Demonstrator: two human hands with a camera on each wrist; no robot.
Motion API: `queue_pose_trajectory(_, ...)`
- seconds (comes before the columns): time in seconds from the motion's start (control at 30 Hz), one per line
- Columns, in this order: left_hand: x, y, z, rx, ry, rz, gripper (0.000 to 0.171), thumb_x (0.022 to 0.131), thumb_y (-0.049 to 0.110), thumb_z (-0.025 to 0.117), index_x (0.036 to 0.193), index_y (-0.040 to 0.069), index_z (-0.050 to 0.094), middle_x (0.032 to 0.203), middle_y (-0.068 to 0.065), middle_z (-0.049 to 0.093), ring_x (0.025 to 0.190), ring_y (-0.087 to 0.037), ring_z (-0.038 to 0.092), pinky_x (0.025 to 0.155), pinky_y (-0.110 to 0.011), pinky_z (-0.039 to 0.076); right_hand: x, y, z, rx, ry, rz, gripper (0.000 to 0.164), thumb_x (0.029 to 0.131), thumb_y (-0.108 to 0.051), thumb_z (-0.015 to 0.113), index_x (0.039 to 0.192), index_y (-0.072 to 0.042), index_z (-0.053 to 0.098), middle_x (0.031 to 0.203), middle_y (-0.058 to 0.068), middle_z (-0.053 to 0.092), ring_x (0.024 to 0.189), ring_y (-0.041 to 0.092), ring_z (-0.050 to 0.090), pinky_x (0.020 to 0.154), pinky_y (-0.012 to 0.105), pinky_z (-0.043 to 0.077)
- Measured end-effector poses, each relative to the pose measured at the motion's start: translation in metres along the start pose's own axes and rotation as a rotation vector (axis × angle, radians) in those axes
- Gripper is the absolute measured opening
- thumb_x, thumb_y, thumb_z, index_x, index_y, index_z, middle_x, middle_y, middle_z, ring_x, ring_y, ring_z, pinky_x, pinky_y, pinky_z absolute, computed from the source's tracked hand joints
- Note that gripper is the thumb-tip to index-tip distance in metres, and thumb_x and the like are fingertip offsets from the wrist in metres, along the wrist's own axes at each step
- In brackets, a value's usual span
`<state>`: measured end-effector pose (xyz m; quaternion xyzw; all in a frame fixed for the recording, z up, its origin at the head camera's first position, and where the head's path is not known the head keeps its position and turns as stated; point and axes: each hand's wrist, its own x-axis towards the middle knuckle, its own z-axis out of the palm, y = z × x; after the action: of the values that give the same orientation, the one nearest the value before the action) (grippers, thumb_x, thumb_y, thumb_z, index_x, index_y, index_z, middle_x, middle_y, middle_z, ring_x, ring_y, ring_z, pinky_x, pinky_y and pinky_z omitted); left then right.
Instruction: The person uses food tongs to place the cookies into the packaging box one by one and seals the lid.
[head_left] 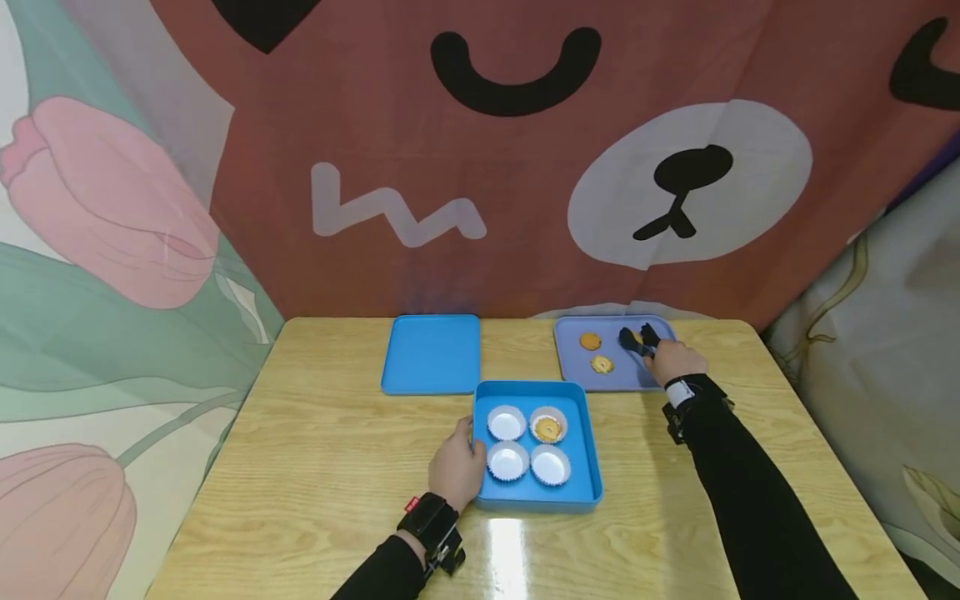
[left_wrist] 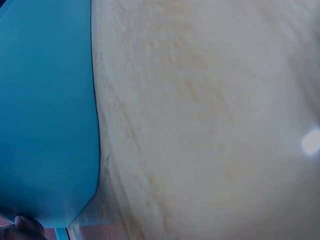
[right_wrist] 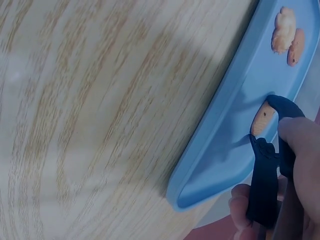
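My right hand (head_left: 675,363) grips black tongs (right_wrist: 265,185) over the purple tray (head_left: 573,379) at the back right. The tong tips stand on either side of a round cookie (right_wrist: 262,119), right at its edges, as the right wrist view shows. A round brown cookie (head_left: 590,341) and a paler flower-shaped cookie (head_left: 602,364) lie farther left on that tray. My left hand (head_left: 455,467) holds the left wall of a deep blue square tray (head_left: 581,454). Inside it sit several white paper cups (head_left: 508,461); the back right one contains a flower-shaped cookie (head_left: 548,429).
A flat blue tray (head_left: 431,354) lies at the back left of the wooden table (head_left: 337,467), close behind the deep tray. A printed cloth (head_left: 525,167) with a bear face hangs right behind the table's far edge.
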<state>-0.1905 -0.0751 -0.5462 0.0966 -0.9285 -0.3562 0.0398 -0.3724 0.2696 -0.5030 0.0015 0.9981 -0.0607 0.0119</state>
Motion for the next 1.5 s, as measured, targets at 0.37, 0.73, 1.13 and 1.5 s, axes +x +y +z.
queue_pose_trajectory(0.37, -0.002, 0.005, 0.002, -0.01, -0.003, 0.006, 0.041, 0.088, 0.022, 0.051, 0.126, 0.007, 0.051, 0.052, 0.003, 0.038, 0.047, -0.013, 0.042, 0.043, -0.03, 0.03, -0.008, 0.005, -0.007, -0.025, 0.01, -0.029, 0.036, 0.084, -0.028, 0.062, 0.077, 0.007, 0.057, 0.063, 0.021, 0.055, 0.053, 0.034, 0.055, 0.045, 0.046, 0.042)
queue_pose_trajectory(0.73, -0.003, 0.009, 0.001, 0.003, 0.007, 0.007, 0.04, 0.087, 0.022, 0.051, 0.125, 0.007, 0.052, 0.083, -0.013, 0.066, 0.065, -0.023, 0.062, 0.051, -0.036, 0.044, -0.018, 0.011, -0.018, -0.005, 0.132, -0.087, 0.035, 0.083, -0.028, 0.064, 0.071, 0.003, 0.052, 0.056, 0.015, 0.049, 0.047, 0.031, 0.051, 0.04, 0.043, 0.037)
queue_pose_trajectory(1.13, -0.004, 0.011, -0.002, -0.013, -0.01, -0.015, 0.04, 0.088, 0.022, 0.051, 0.126, 0.008, 0.051, 0.089, -0.013, 0.067, 0.07, -0.022, 0.063, 0.055, -0.037, 0.047, -0.054, -0.009, -0.035, -0.078, 0.374, -0.302, 0.04, 0.079, -0.03, 0.069, 0.082, 0.004, 0.05, 0.057, 0.012, 0.043, 0.039, 0.022, 0.041, 0.034, 0.035, 0.031)
queue_pose_trajectory(1.5, -0.003, 0.004, -0.001, -0.006, -0.003, -0.031, 0.04, 0.088, 0.022, 0.05, 0.126, 0.009, 0.051, 0.091, -0.013, 0.067, 0.069, -0.022, 0.063, 0.052, -0.035, 0.046, -0.108, -0.04, -0.043, -0.065, 0.388, -0.417, 0.056, 0.079, -0.035, 0.068, 0.115, 0.006, 0.054, 0.076, 0.017, 0.055, 0.055, 0.024, 0.051, 0.039, 0.033, 0.037)
